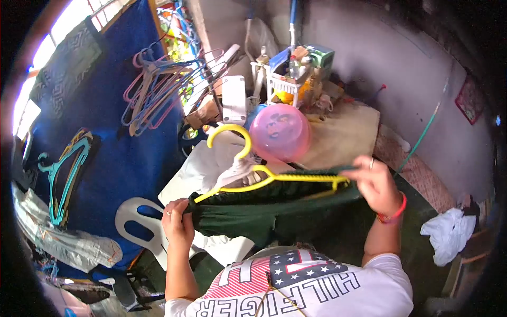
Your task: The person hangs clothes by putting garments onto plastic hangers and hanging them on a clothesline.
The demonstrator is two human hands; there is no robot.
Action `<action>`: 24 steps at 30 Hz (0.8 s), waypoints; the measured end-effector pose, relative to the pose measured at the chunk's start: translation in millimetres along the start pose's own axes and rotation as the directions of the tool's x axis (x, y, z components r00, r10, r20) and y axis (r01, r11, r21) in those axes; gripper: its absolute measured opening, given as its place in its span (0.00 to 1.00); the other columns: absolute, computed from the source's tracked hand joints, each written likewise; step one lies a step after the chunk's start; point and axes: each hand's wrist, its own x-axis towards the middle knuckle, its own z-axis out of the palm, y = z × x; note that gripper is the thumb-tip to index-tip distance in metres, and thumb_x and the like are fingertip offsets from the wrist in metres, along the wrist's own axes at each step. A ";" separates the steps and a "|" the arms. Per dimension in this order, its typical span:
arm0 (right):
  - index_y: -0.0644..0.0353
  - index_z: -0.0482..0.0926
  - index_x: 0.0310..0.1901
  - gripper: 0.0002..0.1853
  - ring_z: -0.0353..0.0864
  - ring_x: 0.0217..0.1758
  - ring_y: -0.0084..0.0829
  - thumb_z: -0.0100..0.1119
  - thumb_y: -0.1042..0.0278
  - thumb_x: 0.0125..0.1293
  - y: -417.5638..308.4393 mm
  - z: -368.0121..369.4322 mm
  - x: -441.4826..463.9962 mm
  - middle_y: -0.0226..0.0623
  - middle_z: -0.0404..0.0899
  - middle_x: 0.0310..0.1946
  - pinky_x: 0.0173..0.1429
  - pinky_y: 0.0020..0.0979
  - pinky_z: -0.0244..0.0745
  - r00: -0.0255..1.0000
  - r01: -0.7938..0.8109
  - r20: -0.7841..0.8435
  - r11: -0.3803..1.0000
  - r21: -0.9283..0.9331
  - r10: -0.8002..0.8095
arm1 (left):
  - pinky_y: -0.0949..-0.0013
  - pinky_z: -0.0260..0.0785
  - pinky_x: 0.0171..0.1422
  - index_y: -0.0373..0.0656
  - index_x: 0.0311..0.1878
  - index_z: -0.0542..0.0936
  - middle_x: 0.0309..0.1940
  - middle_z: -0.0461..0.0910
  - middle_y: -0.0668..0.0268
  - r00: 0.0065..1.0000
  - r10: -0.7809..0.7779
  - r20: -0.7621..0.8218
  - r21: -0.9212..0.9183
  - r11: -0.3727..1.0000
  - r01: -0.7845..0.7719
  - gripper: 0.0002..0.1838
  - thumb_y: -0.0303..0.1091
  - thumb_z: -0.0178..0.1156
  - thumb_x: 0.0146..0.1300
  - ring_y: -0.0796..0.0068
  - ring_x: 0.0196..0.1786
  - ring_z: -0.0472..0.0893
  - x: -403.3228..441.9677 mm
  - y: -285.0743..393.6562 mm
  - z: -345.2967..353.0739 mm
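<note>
A dark green garment (243, 216) is stretched between my two hands, its opening spread wide. My left hand (178, 219) pinches the garment's edge near the left end of a yellow hanger (264, 179). On the other side, my right hand (372, 182) grips the garment's right edge, fingers closed on the cloth beside the hanger's right end. The hanger lies along the opening, its hook pointing up and left. A whitish cloth (236, 173) is bunched around the hanger's neck. What supports the hanger is hidden.
Behind stands a table (343, 137) with a pink basin (280, 132) and a white basket (285, 87). Several hangers (158, 90) hang by a blue curtain (121, 47); a teal hanger (66, 177) is at left. A white chair (140, 224) stands below, a white bag (449, 232) at right.
</note>
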 end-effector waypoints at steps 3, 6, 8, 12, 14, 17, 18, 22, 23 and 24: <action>0.67 0.68 0.63 0.27 0.80 0.29 0.34 0.60 0.66 0.64 7.2 -0.9 -6.5 0.46 0.78 0.39 0.39 0.29 0.75 0.923 0.156 0.121 0.645 0.748 -0.364 | 0.60 0.71 0.48 0.37 0.41 0.75 0.39 0.80 0.53 0.994 -0.095 0.052 -0.098 0.990 0.099 0.15 0.15 0.55 0.47 0.51 0.42 0.80 -0.4 1.5 -16.3; 0.67 0.70 0.61 0.35 0.76 0.52 0.41 0.64 0.48 0.61 24.5 8.2 12.2 0.50 0.73 0.52 0.58 0.37 0.71 0.967 0.254 -0.105 0.915 0.312 -0.232 | 0.61 0.71 0.51 0.36 0.38 0.76 0.37 0.81 0.54 0.989 -0.131 0.072 -0.104 0.985 0.138 0.15 0.16 0.56 0.42 0.53 0.43 0.80 0.9 9.5 -30.7; 0.65 0.72 0.60 0.36 0.73 0.59 0.42 0.72 0.53 0.53 25.7 24.6 38.4 0.46 0.74 0.54 0.64 0.37 0.66 0.960 0.195 0.157 0.955 0.225 -0.233 | 0.60 0.71 0.51 0.36 0.38 0.77 0.37 0.81 0.54 0.981 -0.185 0.055 -0.104 0.976 0.190 0.16 0.17 0.58 0.40 0.53 0.43 0.80 -5.3 14.4 -35.8; 0.65 0.76 0.54 0.32 0.79 0.49 0.42 0.77 0.65 0.45 81.9 75.5 42.4 0.44 0.80 0.44 0.60 0.37 0.69 0.895 -0.161 0.445 0.947 0.278 0.022 | 0.61 0.70 0.46 0.39 0.41 0.76 0.36 0.80 0.58 0.969 -0.245 0.033 -0.114 0.962 0.247 0.15 0.20 0.63 0.47 0.57 0.41 0.80 -21.4 22.3 -57.5; 0.67 0.77 0.51 0.31 0.79 0.48 0.41 0.78 0.66 0.43 118.3 105.7 37.9 0.45 0.79 0.44 0.56 0.38 0.70 0.977 0.016 0.189 0.923 0.385 -0.096 | 0.64 0.69 0.46 0.38 0.43 0.75 0.36 0.79 0.58 0.825 -0.564 0.031 -0.169 0.811 0.561 0.10 0.27 0.61 0.58 0.60 0.39 0.79 -41.7 37.3 -73.9; 0.67 0.77 0.46 0.26 0.79 0.43 0.38 0.76 0.67 0.45 105.9 132.8 81.5 0.43 0.80 0.41 0.51 0.37 0.71 0.930 0.147 0.260 0.909 0.391 -0.262 | 0.69 0.67 0.50 0.38 0.44 0.76 0.37 0.78 0.64 0.644 -0.764 0.042 -0.318 0.601 0.733 0.14 0.40 0.53 0.69 0.73 0.43 0.75 -70.1 45.1 -113.7; 0.67 0.78 0.45 0.23 0.79 0.42 0.37 0.75 0.68 0.47 97.3 144.7 94.2 0.43 0.80 0.40 0.49 0.36 0.72 0.914 0.190 0.252 0.884 0.427 -0.318 | 0.69 0.67 0.49 0.38 0.45 0.76 0.37 0.77 0.65 0.630 -0.773 0.080 -0.300 0.584 0.754 0.18 0.45 0.50 0.71 0.75 0.42 0.74 -83.5 50.0 -125.8; 0.65 0.78 0.45 0.15 0.78 0.37 0.34 0.68 0.72 0.57 35.6 188.2 131.3 0.41 0.80 0.36 0.47 0.34 0.74 0.807 0.322 0.218 0.718 0.617 -0.549 | 0.65 0.70 0.46 0.35 0.52 0.74 0.42 0.80 0.56 0.655 -0.733 0.183 -0.051 0.659 0.751 0.25 0.49 0.61 0.65 0.67 0.43 0.78 -144.8 84.1 -175.8; 0.65 0.78 0.45 0.15 0.77 0.37 0.34 0.68 0.74 0.57 18.8 199.4 134.9 0.41 0.80 0.36 0.47 0.33 0.74 0.779 0.299 0.236 0.676 0.673 -0.581 | 0.62 0.70 0.45 0.34 0.51 0.73 0.40 0.79 0.52 0.556 -0.796 0.238 -0.007 0.571 0.821 0.25 0.45 0.66 0.60 0.60 0.42 0.79 -153.3 98.9 -190.7; 0.66 0.78 0.45 0.15 0.77 0.37 0.33 0.68 0.75 0.57 1.7 211.1 137.5 0.41 0.80 0.36 0.46 0.33 0.73 0.751 0.271 0.252 0.632 0.726 -0.611 | 0.61 0.68 0.45 0.34 0.49 0.73 0.37 0.78 0.51 0.585 -0.794 0.164 -0.011 0.592 0.806 0.20 0.39 0.64 0.62 0.57 0.41 0.78 -168.2 108.9 -200.2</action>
